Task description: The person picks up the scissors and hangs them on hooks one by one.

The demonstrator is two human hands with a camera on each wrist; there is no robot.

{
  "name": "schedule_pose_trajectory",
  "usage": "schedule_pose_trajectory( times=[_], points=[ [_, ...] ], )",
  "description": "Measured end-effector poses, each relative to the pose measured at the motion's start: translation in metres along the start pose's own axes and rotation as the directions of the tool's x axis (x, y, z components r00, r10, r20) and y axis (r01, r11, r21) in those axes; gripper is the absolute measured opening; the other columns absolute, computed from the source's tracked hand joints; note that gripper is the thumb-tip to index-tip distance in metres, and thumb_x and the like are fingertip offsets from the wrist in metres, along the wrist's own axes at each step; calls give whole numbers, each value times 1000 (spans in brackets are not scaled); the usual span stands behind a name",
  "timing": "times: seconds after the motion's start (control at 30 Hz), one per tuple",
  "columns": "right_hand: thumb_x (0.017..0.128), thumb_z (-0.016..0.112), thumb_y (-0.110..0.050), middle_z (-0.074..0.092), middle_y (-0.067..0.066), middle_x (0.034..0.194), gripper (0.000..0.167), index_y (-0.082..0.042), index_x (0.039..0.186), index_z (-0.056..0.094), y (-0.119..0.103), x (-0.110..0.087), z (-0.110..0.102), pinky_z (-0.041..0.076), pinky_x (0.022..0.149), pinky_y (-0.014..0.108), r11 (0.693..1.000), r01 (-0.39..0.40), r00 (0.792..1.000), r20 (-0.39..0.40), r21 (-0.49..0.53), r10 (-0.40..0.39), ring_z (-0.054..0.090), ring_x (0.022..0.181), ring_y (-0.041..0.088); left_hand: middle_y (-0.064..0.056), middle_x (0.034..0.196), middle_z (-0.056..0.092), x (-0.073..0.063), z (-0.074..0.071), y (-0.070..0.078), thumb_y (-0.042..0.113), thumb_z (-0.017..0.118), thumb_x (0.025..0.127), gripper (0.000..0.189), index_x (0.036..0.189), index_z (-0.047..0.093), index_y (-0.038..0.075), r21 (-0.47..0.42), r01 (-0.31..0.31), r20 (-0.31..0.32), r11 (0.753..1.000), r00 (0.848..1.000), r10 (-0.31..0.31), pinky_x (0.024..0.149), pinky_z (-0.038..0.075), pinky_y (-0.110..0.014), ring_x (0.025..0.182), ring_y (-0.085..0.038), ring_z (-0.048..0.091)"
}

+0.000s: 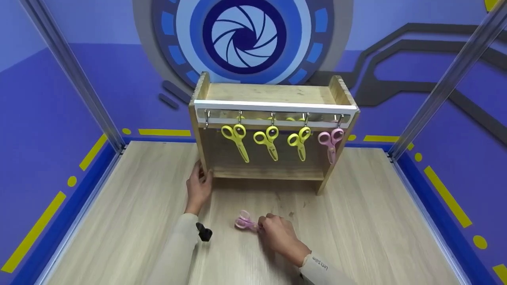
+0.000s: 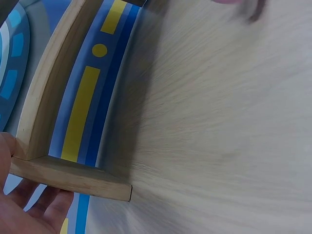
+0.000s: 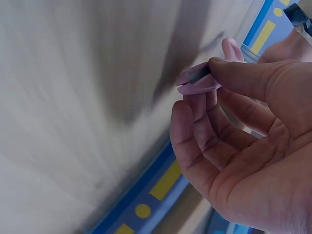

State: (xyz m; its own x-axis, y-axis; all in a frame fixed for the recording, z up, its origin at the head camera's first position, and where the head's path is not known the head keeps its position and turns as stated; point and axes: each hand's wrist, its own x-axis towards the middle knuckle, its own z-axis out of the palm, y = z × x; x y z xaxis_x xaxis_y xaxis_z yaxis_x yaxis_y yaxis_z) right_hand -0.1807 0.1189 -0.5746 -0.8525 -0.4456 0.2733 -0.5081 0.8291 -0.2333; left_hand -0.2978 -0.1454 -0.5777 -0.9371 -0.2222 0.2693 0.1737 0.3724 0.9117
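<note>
A pair of pink scissors [image 1: 245, 222] is pinched by its blade end between the thumb and fingers of my right hand [image 1: 281, 236], its handle loops pointing left. In the right wrist view the thumb presses on the blade part of the scissors [image 3: 200, 87]. My left hand [image 1: 199, 189] grips the lower left side of a wooden rack [image 1: 265, 93], fingers round the side board [image 2: 73, 181]. From the rack's hook rail hang several scissors: yellow scissors [image 1: 237, 137] and, at the far right, another pink pair [image 1: 332, 142].
The leftmost hook [image 1: 207, 118] on the rail carries no scissors. Wood-grain tabletop [image 1: 150, 190] lies around the rack. Blue printed walls with metal corner posts [image 1: 75, 75] stand behind and at both sides. A black piece [image 1: 204, 232] sits at the left cuff.
</note>
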Motion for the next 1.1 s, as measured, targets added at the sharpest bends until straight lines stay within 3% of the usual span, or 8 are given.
schedule_pose_trajectory(
  times=[0.23,0.5,0.73,1.1],
  points=[
    [88,81,-12,59,-2,73,7,-13,85,74,3,24,-30,42,44,30,1000,19,997,-70,-1,-19,56,58,16,-20,145,56,1,1,-1,16,58,106,53,156,41,13,-6,-3,1,1000,1000,3,104,52,-46,129,-34,59],
    [90,82,-19,61,-4,78,8,-16,89,75,-7,53,-66,48,48,34,998,55,987,-147,-20,-58,61,66,16,-27,133,62,2,0,-2,11,60,104,51,152,45,5,-32,-65,-28,997,998,64,101,54,-48,122,-39,62],
    [94,78,-20,62,-4,82,6,-16,95,74,-26,83,-93,50,53,32,994,105,979,-181,32,-97,58,68,12,-26,131,63,4,-1,0,11,63,102,49,149,48,4,-21,-57,-38,998,998,56,99,55,-48,119,-39,64],
    [94,78,-20,67,-3,86,8,-15,100,77,-54,118,-114,53,56,27,980,166,956,-262,109,-132,61,70,10,-23,137,62,3,0,-2,17,63,104,50,150,47,8,-13,-22,-21,1000,1000,22,102,53,-50,124,-37,62]
  ],
)
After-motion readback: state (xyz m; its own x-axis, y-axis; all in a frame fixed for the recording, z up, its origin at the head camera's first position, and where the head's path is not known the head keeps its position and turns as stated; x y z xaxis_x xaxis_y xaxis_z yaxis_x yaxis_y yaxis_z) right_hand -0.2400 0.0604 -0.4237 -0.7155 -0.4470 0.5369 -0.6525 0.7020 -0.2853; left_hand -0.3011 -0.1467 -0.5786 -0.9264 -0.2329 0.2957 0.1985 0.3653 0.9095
